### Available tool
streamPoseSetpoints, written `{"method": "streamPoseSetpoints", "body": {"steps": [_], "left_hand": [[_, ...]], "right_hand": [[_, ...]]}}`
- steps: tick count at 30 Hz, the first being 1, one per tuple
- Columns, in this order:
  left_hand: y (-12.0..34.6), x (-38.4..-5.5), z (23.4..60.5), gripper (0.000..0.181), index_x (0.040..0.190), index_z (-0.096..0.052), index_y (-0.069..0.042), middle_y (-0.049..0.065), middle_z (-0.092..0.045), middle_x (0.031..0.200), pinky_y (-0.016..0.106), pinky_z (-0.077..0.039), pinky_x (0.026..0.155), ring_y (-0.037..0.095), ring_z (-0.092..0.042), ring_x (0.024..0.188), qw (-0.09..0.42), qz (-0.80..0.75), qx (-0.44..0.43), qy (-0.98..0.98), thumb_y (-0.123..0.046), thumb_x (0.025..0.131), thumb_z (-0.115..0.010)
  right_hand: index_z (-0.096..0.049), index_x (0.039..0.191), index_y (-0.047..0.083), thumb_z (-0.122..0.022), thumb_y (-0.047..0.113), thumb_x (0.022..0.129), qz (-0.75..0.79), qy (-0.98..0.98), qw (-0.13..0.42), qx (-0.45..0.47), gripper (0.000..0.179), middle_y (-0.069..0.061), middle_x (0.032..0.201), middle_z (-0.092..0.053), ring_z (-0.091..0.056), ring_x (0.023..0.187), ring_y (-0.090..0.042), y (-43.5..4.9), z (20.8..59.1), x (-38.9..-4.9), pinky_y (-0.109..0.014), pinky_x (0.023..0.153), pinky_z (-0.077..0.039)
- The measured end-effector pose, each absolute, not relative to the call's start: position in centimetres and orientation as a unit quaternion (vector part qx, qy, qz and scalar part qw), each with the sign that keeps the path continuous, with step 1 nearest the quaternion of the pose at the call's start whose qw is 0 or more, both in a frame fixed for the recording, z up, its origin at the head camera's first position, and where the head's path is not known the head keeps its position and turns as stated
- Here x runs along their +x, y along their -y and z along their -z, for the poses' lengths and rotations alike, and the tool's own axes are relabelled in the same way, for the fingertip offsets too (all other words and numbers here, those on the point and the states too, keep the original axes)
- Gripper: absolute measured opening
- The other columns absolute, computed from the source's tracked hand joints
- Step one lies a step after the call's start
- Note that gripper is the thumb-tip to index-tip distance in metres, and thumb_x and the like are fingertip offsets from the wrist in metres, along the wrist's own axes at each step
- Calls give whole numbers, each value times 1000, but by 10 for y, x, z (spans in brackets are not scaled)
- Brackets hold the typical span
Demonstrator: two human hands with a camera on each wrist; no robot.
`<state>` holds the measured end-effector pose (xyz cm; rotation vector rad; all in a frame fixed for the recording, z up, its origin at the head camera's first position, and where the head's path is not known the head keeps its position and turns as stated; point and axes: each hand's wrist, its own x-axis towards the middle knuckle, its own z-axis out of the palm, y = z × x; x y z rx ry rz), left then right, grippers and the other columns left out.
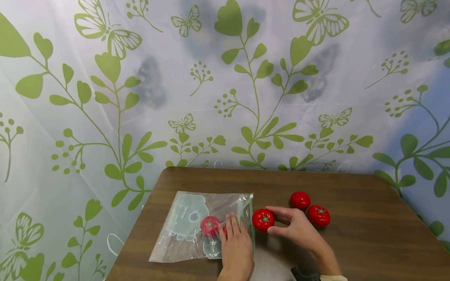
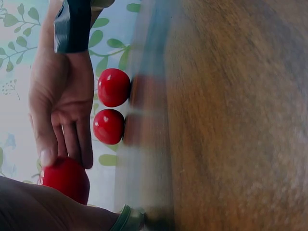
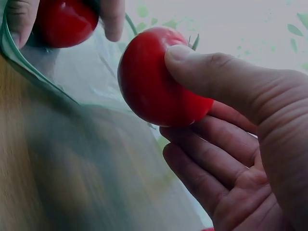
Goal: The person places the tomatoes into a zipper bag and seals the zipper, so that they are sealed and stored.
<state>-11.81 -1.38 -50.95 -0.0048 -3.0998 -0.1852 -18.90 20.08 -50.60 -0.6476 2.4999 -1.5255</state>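
Observation:
In the head view, a clear zip bag [image 1: 159, 249] with a pale green cartoon print and green zip edge lies on the table. One red toy tomato [image 1: 210, 226] is inside it. My left hand [image 1: 237, 248] is at the bag's open end. In the right wrist view, its thumb and a finger grip another tomato [image 3: 67, 21] at the mouth; whether plastic lies between cannot be told. To the right of the zip edge, my right hand [image 1: 299, 230] pinches a third tomato [image 1: 263, 220] with green stem between thumb and fingers.
Two more tomatoes, one farther back [image 1: 300, 200] and one nearer [image 1: 318, 216], sit on the brown wooden table [image 1: 372, 234] beyond my right hand. A pale curtain [image 1: 197, 128] with green leaves and butterflies hangs behind the table's back edge.

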Motion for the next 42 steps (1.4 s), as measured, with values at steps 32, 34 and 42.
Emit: {"method": "streamPoseSetpoints", "body": {"steps": [32, 34, 42], "left_hand": [[9, -108, 515, 92, 150, -58, 4, 29, -43, 169, 66, -34, 128, 46, -42, 159, 83, 76, -5, 994, -16, 69, -100], [9, -108, 515, 94, 150, -58, 3, 28, -43, 170, 66, -33, 129, 46, -41, 159, 83, 74, -3, 994, -16, 68, -100], [7, -107, 518, 90, 148, -62, 2, 28, -44, 169, 67, -35, 127, 46, -42, 158, 92, 68, -7, 993, -12, 67, -100]], "right_hand": [[-74, 140, 11, -95, 27, 87, 481, -853, 60, -195, 59, -13, 138, -76, -75, 126, -35, -144, 524, -201, -51, 106, -59], [-74, 139, 10, -96, 25, 86, 480, -854, 56, -191, 60, -14, 138, -76, -75, 126, -35, -141, 524, -201, -51, 106, -59], [-76, 137, 7, -96, 23, 85, 461, -867, 25, -188, 58, -15, 136, -77, -78, 121, -33, -133, 527, -201, -51, 103, -61]]}}
